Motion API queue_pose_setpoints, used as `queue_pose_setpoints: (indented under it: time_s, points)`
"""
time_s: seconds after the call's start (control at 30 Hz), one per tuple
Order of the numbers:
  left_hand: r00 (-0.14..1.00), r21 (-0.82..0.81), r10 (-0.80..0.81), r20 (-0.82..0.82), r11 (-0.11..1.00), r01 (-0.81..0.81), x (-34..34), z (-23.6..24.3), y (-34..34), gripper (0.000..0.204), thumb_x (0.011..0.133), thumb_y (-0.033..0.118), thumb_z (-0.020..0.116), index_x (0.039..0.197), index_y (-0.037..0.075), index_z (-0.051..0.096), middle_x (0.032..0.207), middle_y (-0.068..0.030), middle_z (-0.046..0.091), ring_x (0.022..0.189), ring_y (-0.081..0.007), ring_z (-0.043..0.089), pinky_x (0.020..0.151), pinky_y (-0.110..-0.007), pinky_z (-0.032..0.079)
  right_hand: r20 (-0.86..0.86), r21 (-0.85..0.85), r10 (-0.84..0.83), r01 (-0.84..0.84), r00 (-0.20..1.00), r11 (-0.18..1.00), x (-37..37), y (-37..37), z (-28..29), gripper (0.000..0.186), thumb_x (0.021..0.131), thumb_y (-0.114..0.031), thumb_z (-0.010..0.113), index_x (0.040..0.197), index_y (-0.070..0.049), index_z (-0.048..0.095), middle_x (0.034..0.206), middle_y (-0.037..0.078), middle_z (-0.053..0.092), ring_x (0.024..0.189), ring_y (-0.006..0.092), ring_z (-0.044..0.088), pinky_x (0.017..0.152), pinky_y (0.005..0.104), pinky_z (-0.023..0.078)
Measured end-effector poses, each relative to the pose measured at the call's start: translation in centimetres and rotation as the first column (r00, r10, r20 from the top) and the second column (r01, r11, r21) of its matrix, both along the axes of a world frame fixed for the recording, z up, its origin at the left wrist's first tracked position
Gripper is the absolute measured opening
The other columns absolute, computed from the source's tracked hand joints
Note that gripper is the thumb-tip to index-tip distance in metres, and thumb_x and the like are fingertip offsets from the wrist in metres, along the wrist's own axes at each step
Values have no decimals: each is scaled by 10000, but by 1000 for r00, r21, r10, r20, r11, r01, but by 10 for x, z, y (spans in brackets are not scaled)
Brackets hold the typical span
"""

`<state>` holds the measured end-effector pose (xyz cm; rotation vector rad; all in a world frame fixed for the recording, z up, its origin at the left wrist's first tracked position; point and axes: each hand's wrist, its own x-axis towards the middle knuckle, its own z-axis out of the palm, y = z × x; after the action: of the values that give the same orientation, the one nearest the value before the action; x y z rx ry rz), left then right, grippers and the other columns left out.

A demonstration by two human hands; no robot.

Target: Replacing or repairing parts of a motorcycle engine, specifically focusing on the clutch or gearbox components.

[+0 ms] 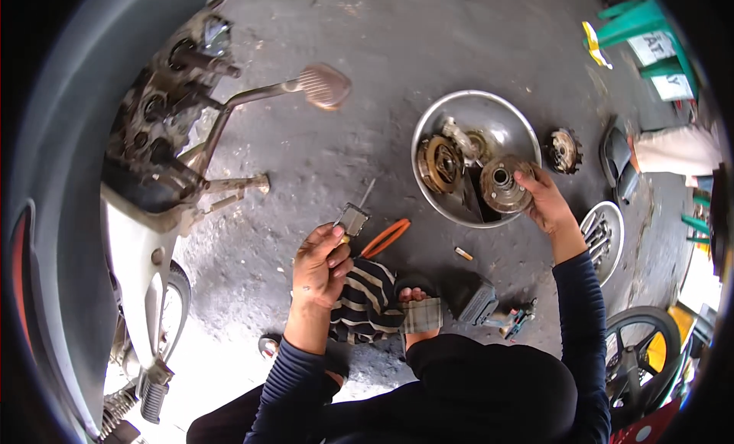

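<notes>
1. Between the thumb and fingers of the left hand [319, 268], a small rectangular metal piece [352, 219] is pinched, its broad face turned up.
2. Just beyond those fingertips a thin metal rod [368, 191] points away; whether the hand holds it too, I cannot tell.
3. Under the fingers of the right hand [547, 202], which grip its right edge, a round metal part [498, 197] is held over the steel bowl [497, 117]; whether it touches the bowl is unclear.
4. Left of the right fingers, inside the bowl, a brown ring-shaped part [441, 165] lies beside other metal pieces.
5. Beyond the right fingers, just outside the rim, a toothed metal part [564, 151] lies on the floor [382, 31].
6. Just right of the left fingers lie orange handles [387, 238]; nearer the body is a striped cloth [363, 295].
7. Past the right wrist, a tray [618, 228] carries metal tools [598, 236].
</notes>
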<state>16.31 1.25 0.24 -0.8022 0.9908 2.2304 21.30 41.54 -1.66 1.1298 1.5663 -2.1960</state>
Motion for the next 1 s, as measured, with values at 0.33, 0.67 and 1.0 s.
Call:
queue_pose_setpoints:
  time_s: [0.33, 0.67, 1.0]
  points:
    - [997, 141, 53, 62, 988, -62, 3, 3, -23, 130, 899, 104, 689, 1002, 45, 635, 798, 13, 593, 532, -45, 412, 446, -194, 316, 179, 399, 5, -77, 984, 914, -15, -30, -5, 581, 882, -197, 708, 1334, 39, 431, 1124, 151, 650, 916, 196, 681, 707, 321, 560]
    - [998, 80, 51, 22, 995, -53, 3, 1, -62, 50, 924, 98, 648, 969, 77, 655, 816, 28, 609, 536, -44, 404, 439, -190, 312, -97, 881, 578, -200, 810, 428, 14, -181, 52, 255, 798, -180, 779, 905, 12, 650, 875, 162, 677, 813, 281, 695, 736, 353, 531]
    - [996, 43, 68, -58, 997, -65, 4, 14, -60, 40, 938, 101, 632, 969, 76, 635, 797, 18, 603, 517, -43, 402, 426, -191, 314, -139, 300, 673, -617, 726, 727, 62, -255, -46, 341, 906, -269, 668, 1061, 30, 615, 900, 163, 669, 896, 279, 659, 804, 332, 496]
